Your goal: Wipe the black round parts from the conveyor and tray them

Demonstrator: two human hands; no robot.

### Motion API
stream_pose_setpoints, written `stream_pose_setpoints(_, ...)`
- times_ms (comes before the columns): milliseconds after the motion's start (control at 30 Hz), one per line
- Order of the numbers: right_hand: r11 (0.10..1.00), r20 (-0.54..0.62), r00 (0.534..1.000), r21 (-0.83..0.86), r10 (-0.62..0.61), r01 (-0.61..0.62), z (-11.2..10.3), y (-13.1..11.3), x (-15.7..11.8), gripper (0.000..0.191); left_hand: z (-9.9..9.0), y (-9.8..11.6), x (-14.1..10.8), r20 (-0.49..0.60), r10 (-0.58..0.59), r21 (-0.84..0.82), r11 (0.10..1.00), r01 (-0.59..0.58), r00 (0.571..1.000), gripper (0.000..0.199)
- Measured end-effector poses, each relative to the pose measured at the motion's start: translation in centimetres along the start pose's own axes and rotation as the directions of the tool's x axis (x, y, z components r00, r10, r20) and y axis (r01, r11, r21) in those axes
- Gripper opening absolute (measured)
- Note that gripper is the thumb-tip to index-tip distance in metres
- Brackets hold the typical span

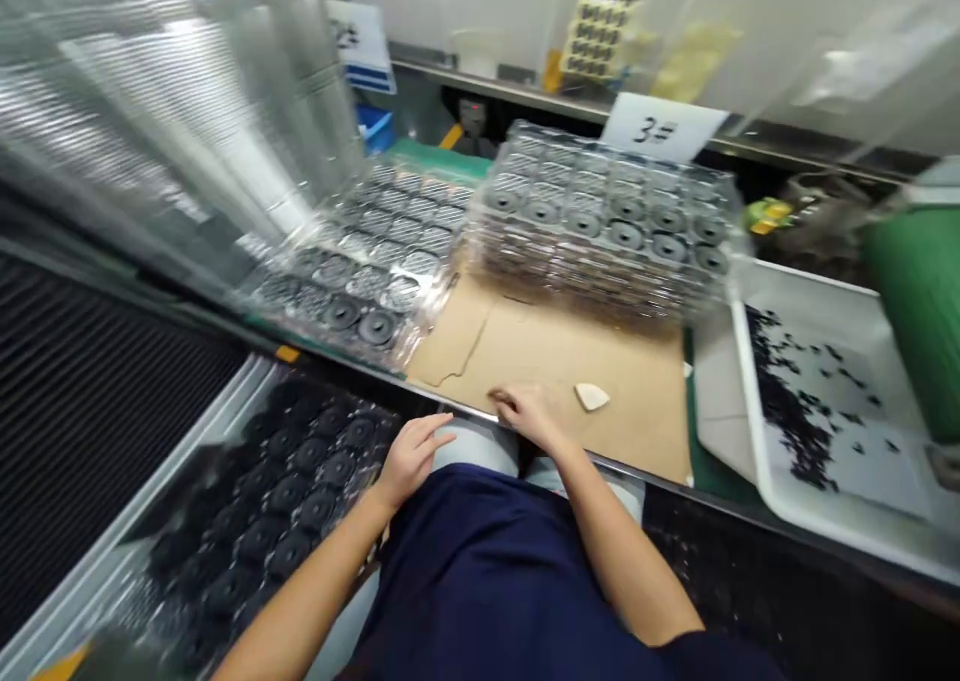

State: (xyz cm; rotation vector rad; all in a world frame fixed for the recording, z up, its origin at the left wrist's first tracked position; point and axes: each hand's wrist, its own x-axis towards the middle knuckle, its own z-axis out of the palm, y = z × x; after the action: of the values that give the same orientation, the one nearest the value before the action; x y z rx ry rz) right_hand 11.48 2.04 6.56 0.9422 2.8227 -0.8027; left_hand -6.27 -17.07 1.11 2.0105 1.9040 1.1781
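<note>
- Along the front edge of the brown cardboard sheet (637,436), I'm seeing the bare right hand (528,410), fingers curled; can't tell if it's gripping anything.
- Bare left hand (412,453) is hanging nearby, fingers parted.
- Cream rounded-triangular piece (592,397) is lying on the sheet.
- Clear plastic tray stack (581,266) is standing behind.

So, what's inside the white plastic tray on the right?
Small black pieces, heaped toward the left, others scattered. The white plastic tray shows no floor beneath the heap; a rounded green object hides part of its right side.
</note>
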Motion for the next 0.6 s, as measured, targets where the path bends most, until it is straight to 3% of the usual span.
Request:
stream_pose_setpoints(67,1.000,0.072,0.997,-0.008,-0.025,0.025,-4.1,0.7,-0.8,0.025,1.8,1.4,2.3,-0.015,0.037,-0.064,0.997,-0.038,0.999,0.035)
stream_pose_setpoints(133,0.999,0.067,0.998,-0.043,0.011,-0.009,-9.4,1.6,-2.6,0.029,3.3,2.9,4.4,-0.022,0.042,-0.124,0.991,-0.045,0.999,0.035)
stream_pose_setpoints(267,0.963,-0.103,0.984,-0.215,0.145,-0.164,-20.8,3.2,-7.8,0.033,5.4,5.6,7.3,-0.006,0.055,-0.223,0.973,-0.055,0.998,0.035)
stream_pose_setpoints(367,0.858,-0.196,0.957,-0.431,0.213,-0.279,-27.6,5.3,-10.7,0.033,6.7,6.2,8.0,0.064,0.058,-0.263,0.964,-0.039,0.996,0.033)
stream_pose_setpoints(433,0.797,-0.263,0.929,-0.484,0.261,-0.361,-31.1,8.3,-12.0,0.035,7.6,5.6,8.1,0.133,0.018,-0.265,0.964,0.018,0.991,0.030)
stream_pose_setpoints(533,0.741,-0.336,0.875,-0.473,0.350,-0.478,-35.5,15.1,-14.2,0.040,8.9,4.2,8.4,0.203,-0.061,-0.240,0.964,0.111,0.977,0.028)
stream_pose_setpoints(600,0.668,-0.384,0.788,-0.421,0.482,-0.614,-38.1,20.0,-16.3,0.045,9.5,3.1,9.0,0.221,-0.091,-0.216,0.966,0.139,0.971,0.029)
